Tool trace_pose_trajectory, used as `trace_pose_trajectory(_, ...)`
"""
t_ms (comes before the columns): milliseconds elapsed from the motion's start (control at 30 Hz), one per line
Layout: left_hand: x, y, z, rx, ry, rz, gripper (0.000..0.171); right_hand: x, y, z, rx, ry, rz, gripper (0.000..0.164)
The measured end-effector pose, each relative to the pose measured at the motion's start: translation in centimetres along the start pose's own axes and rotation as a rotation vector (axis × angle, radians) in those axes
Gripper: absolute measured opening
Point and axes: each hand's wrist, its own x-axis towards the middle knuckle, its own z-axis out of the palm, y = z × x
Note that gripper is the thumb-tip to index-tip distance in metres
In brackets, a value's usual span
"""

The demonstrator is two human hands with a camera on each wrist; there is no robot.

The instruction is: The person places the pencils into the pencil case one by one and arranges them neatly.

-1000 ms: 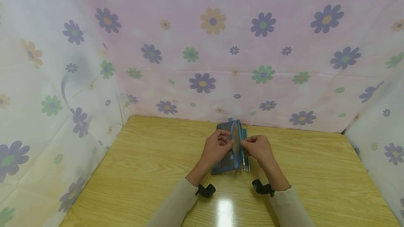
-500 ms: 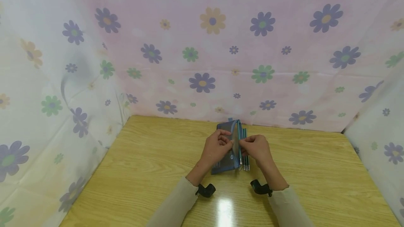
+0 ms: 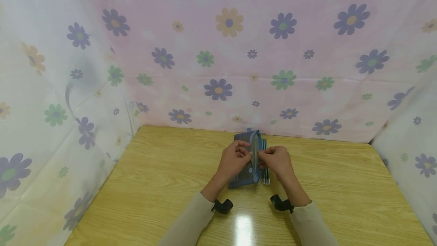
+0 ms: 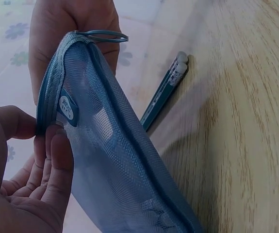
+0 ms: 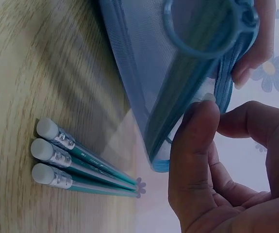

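In the head view, a blue mesh pencil case [image 3: 240, 177] stands on the table with its zipped mouth parted. My left hand [image 3: 233, 161] pinches the zipper edge on its left side; the left wrist view shows thumb and fingers closed on that edge. My right hand [image 3: 277, 160] is at the other side of the mouth, its thumb and fingertips pinched together at the zipper edge. A pull ring [image 5: 172, 34] hangs at the case's end in the right wrist view. Three teal pencils [image 5: 88, 162] with white erasers lie on the table just right of the case.
The wood-grain table [image 3: 170, 162] runs back to a flower-print cloth [image 3: 239, 67], with more cloth at both sides. Black wrist-camera mounts [image 3: 223, 206] sit on both wrists below beige sleeves. The case stands near the table's back edge.
My right hand has shifted slightly left to the case's mouth. A teal pencil seen along the mouth half a second ago no longer shows outside the case. The mouth looks narrower; my left hand stays put.
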Motion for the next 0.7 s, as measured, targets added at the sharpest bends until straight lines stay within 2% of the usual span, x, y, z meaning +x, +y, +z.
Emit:
trace_pose_trajectory(400, 0.0, 0.0, 0.0, -0.008, 0.0, -0.005, 0.026, -0.2, -0.1, -0.7, -0.071, 0.022, -0.006, 0.023)
trace_pose_trajectory(700, 0.1, 0.0, 0.0, -0.034, 0.001, -0.013, 0.029, 0.5, 0.7, -1.4, -0.207, 0.072, -0.03, 0.018)
